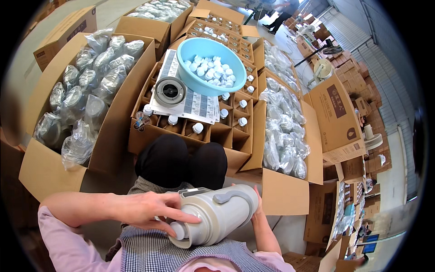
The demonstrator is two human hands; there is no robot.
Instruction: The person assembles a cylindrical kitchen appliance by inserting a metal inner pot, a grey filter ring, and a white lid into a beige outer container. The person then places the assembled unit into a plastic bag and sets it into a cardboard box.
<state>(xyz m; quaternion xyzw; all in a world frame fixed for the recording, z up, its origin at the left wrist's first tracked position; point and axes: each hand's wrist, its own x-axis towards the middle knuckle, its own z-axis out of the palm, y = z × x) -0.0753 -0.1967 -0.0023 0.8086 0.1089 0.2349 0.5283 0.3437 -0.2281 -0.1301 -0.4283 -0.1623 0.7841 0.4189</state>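
A flask (217, 213) lies across the person's lap, with a divided box (190, 118) of bottles ahead. A basin (210, 68) of caps and a lid (170, 90) rest on that box, with boxes of bagged items (86, 90) left and right.

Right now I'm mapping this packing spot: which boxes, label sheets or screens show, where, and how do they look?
Label sheet: white with dark blocks, on the divided centre carton.
Divided carton: brown, capped bottles in its cells, ahead of the knees.
Big open carton: brown, left, full of clear bagged parts.
Printed carton: brown, dark marks, right.
Screens: small, blue, lower right.
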